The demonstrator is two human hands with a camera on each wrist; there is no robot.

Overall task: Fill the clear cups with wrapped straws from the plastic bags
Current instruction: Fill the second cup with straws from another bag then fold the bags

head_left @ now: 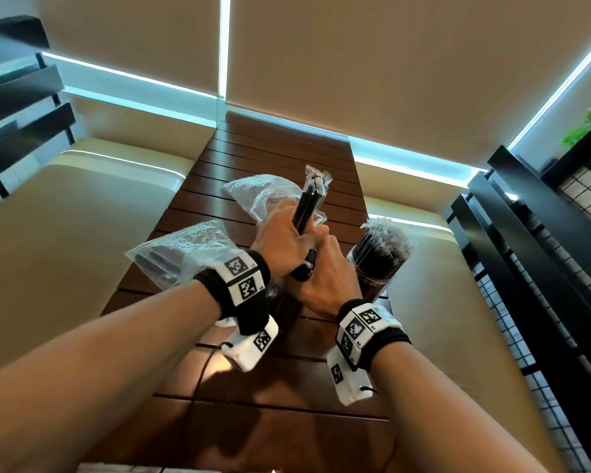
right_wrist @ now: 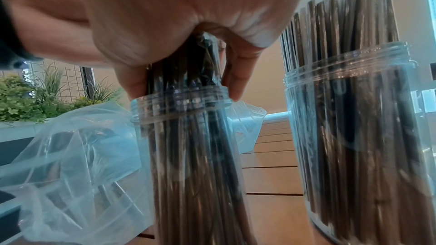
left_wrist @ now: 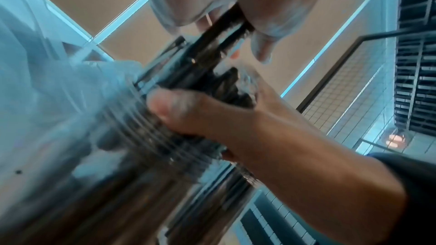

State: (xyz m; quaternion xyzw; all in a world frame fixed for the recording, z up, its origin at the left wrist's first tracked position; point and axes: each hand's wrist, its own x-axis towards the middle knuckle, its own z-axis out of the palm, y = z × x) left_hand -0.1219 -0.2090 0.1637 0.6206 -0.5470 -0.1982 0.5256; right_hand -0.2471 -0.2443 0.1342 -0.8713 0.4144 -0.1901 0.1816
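Both hands hold one bundle of black wrapped straws (head_left: 308, 203) upright over the wooden table (head_left: 273, 148). My left hand (head_left: 280, 230) grips the bundle higher up, and my right hand (head_left: 325, 271) grips it lower down. In the right wrist view the straws (right_wrist: 188, 59) stand inside a clear cup (right_wrist: 188, 156), and my right hand's fingers (right_wrist: 132, 81) reach its threaded rim. In the head view my hands hide that cup. A second clear cup (head_left: 377, 268) packed with straws stands just to the right. A plastic bag (head_left: 185, 254) with straws lies at the left.
A crumpled clear bag (head_left: 256, 192) lies behind my hands. Cream benches (head_left: 82, 233) flank the narrow table. A black railing with a wire grid (head_left: 543, 250) runs along the right. A cable (head_left: 202, 377) trails over the near part of the table. Green plants (right_wrist: 23, 98) show in the right wrist view.
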